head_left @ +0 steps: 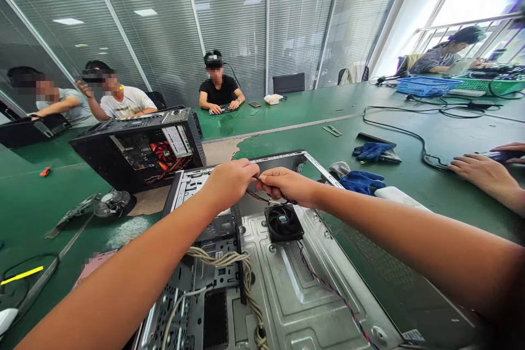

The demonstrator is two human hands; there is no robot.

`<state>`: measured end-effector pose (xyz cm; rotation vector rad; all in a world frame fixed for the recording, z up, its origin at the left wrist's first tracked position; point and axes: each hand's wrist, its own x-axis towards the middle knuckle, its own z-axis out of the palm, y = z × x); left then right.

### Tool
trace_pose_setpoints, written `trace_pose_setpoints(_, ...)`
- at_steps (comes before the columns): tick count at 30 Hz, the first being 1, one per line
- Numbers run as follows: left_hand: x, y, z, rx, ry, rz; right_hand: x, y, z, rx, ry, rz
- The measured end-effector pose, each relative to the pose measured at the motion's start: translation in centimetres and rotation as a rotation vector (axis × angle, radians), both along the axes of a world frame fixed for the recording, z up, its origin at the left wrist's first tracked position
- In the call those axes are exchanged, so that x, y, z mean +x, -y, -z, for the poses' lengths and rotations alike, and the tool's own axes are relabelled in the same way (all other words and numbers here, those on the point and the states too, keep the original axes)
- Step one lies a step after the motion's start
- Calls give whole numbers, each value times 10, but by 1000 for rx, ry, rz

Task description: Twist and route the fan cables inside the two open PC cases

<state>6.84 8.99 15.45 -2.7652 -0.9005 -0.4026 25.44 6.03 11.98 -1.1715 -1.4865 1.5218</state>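
Observation:
An open metal computer case lies flat in front of me. Above its far part, my left hand and my right hand meet with fingertips pinched on a thin dark cable. Part of the cable is covered by my fingers. Below my right hand a black case fan rests on the bare metal panel, with a twisted red, blue and black wire running from it toward me. A braided beige cable bundle crosses the drive bay frame on the left.
A second computer tower stands at the far left on the green table. Blue work gloves and a black power cord lie to the right, near another person's hand. Several people sit around the table; baskets stand far right.

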Motion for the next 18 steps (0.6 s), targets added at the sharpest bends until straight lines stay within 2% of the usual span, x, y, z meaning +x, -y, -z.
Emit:
trace_pose_setpoints(8, 1, 0, -1, -28, 17, 10, 0, 0, -1, -26, -22, 20)
trace_pose_setpoints(13, 0, -1, 0, -62, -13, 22, -3, 5, -8, 11, 48, 35)
trace_pose_setpoints(18, 0, -2, 0, -78, -1, 22, -2, 4, -5, 68, 55, 32)
